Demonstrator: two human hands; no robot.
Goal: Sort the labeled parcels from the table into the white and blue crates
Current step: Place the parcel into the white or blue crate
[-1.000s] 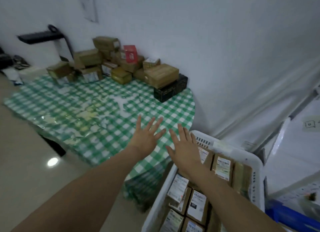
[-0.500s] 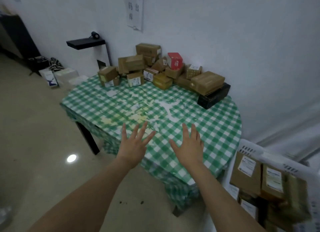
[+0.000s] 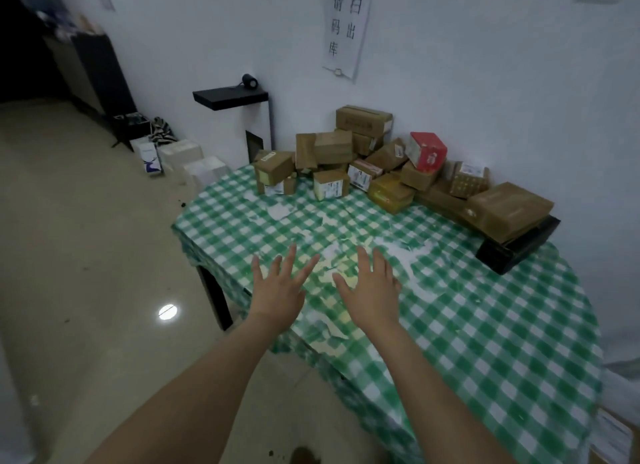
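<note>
- Hovering mid-frame with left hand (image 3: 277, 290) and right hand (image 3: 370, 290), fingers splayed, empty.
- Heaped loosely upper centre-right, against the wall: parcels (image 3: 332, 183).
- Risk of toppling the tilted red box (image 3: 425, 151) by tugging a lower one.

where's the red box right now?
Head view: the red box sits tilted atop the brown parcels at the far edge of the table by the wall, right of the topmost brown carton.
</note>
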